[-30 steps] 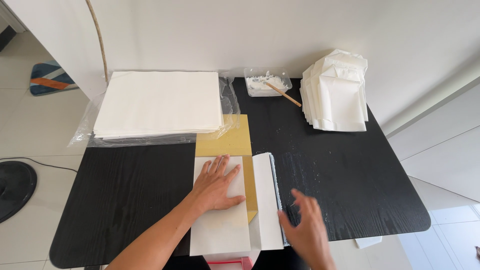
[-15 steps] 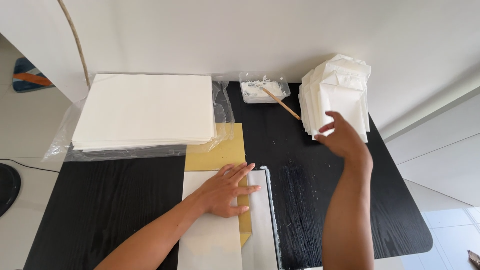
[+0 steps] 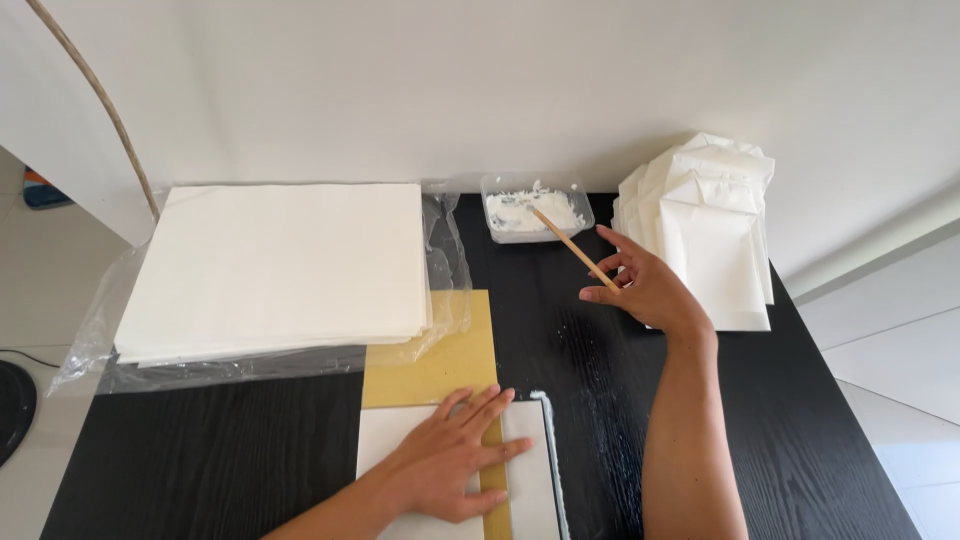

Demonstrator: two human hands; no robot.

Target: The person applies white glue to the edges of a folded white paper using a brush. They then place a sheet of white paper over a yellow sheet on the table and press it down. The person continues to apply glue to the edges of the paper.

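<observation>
Black tabletop (image 3: 250,470) carries a folded white sheet (image 3: 400,440) at the near edge, pinned flat under the left hand (image 3: 450,460), fingers spread. Farther back and to the right, the right hand (image 3: 640,285), fingers loosely apart, closes on a wooden stick (image 3: 570,245) whose long axis slants from a clear tub of white paste (image 3: 535,208) toward it.

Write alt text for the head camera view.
A right hand reaches for a wooden stick in a tub of white paste while the left hand presses flat on folded white paper over a yellow board. On the black table are a paper stack and finished bags.
</observation>
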